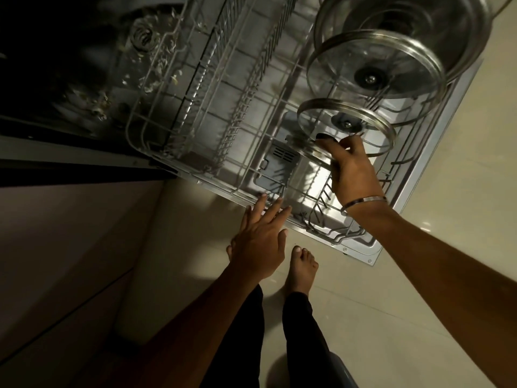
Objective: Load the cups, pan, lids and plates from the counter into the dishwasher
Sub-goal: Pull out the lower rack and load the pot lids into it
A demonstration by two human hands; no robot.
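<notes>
The dishwasher's lower wire rack is pulled out over the open door. Three round pieces stand on edge at its right end: a big steel pan or lid at the back, a large glass lid and a medium glass lid. My right hand grips the rim of a smaller glass lid with a dark knob, just in front of the medium one. My left hand hovers with fingers spread by the rack's near edge, holding nothing.
The dark dishwasher tub opens at the upper left, with bits of debris on its floor. A cabinet front runs along the left. My bare feet stand on pale floor tiles close to the door's corner.
</notes>
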